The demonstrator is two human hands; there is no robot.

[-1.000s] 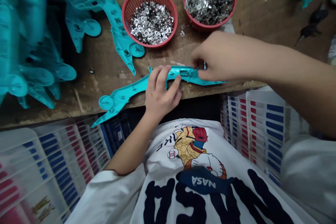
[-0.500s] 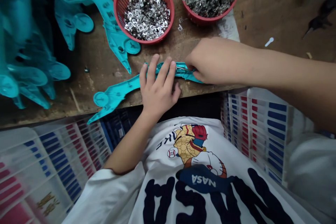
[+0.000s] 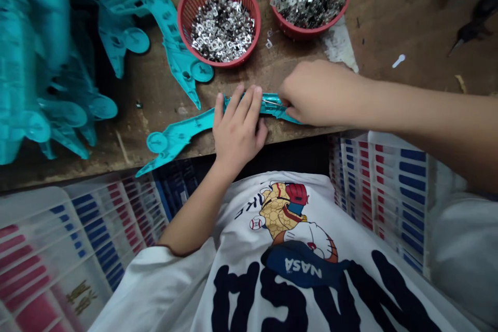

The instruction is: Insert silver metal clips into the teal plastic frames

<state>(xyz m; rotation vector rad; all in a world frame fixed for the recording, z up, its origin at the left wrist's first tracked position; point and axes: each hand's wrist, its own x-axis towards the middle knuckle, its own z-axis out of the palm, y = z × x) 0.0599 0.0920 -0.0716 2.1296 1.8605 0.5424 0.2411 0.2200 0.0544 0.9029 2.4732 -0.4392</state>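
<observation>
- Moulding, curved turquoise plastic (image 3: pixel 194 123): at edge of brown wooden table (image 3: pixel 155 83).
- Your left hand (image 3: pixel 238 132): newly flattened over it, fingers extended, probably bracing better.
- Your right hand (image 3: pixel 317 96): curled over it; cannot tell what's gripped.

I take this for a small workshop for assembling parts: from my end I see a scuffed, stained wooden table (image 3: pixel 392 5), red baskets (image 3: pixel 305 32) heaped with small metal pieces (image 3: pixel 223 28), a pile of matching turquoise plastic parts (image 3: pixel 19 62), and slatted crates (image 3: pixel 101 249) below the table's edge.
</observation>
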